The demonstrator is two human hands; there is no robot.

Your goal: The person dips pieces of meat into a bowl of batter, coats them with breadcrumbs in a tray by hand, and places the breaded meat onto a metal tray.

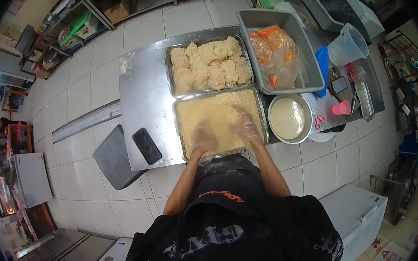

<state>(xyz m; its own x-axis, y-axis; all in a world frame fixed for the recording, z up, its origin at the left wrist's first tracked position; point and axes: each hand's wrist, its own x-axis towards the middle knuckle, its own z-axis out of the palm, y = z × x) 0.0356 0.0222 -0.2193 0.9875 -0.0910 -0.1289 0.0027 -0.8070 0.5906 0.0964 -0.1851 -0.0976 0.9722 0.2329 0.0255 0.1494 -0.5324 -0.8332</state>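
Observation:
A metal tray of pale yellow breadcrumbs (216, 104) lies at the table's near edge. Both hands wear clear plastic gloves and are down in this tray. My left hand (201, 137) touches the crumbs on the left side; motion blur smears its fingers. Over the right side of the tray, my right hand (246, 127) reaches into the crumbs with its fingers apart and nothing visible in them. Just beyond sits a second tray (169, 71) filled with rows of crumb-coated pieces (210, 65). A round bowl of pale batter (288, 118) stands to the right of the crumbs.
A grey tub (314, 72) holding orange-printed plastic bags (274, 48) stands at the back right. Farther right are a clear bucket (348, 45), a pink cup (341, 108) and pink-handled scissors (320, 122). A black phone (147, 146) lies on the steel table (145, 96).

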